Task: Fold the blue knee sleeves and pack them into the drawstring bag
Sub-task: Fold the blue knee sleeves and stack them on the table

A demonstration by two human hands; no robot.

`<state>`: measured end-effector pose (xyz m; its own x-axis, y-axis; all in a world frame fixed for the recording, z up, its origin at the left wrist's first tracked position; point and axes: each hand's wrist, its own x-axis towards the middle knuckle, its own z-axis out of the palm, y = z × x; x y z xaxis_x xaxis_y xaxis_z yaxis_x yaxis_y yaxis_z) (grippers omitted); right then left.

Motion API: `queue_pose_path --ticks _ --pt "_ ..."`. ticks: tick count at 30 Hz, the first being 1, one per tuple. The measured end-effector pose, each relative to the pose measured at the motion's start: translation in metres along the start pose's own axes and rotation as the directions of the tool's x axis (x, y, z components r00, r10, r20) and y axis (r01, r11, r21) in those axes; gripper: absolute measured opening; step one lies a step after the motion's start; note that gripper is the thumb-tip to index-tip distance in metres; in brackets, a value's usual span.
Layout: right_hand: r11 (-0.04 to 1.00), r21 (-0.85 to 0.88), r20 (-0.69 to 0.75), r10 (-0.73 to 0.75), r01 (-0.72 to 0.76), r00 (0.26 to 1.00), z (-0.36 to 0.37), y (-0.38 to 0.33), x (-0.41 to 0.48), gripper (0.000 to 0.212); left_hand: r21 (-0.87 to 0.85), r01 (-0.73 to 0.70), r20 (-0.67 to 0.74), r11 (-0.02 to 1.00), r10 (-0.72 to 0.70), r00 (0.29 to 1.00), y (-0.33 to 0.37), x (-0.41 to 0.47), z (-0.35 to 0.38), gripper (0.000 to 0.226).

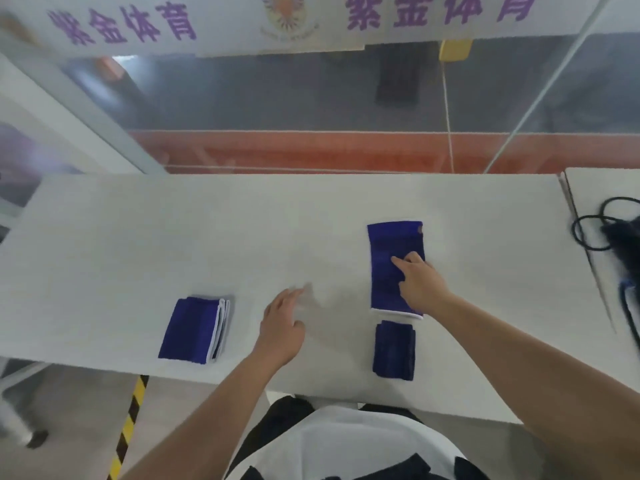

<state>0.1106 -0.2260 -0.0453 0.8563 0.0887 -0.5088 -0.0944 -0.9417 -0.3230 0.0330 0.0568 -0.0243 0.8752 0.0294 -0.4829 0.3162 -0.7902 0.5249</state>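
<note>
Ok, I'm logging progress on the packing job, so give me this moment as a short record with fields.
flat sleeve: blue, unfolded, on the white table
right hand: fingers resting on the flat sleeve
left hand: open, holding nothing, over bare table
folded stack: blue fabric with white edges, left, near the front edge
dark blue piece: just nearer than the flat sleeve; bag or sleeve, cannot tell
cables: black, far right

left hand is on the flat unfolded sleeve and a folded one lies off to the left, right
Wrong hand: in the head view the right hand rests on the flat unfolded sleeve; the left hand holds nothing. The folded sleeve does lie to the left.
</note>
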Motion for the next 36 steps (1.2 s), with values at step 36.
queue_pose_path --ticks 36 --pt "0.933 0.077 -0.119 -0.341 0.351 0.932 0.076 -0.161 -0.087 0.013 0.090 -0.342 -0.174 0.935 0.353 0.919 -0.096 -0.042 -0.040 0.021"
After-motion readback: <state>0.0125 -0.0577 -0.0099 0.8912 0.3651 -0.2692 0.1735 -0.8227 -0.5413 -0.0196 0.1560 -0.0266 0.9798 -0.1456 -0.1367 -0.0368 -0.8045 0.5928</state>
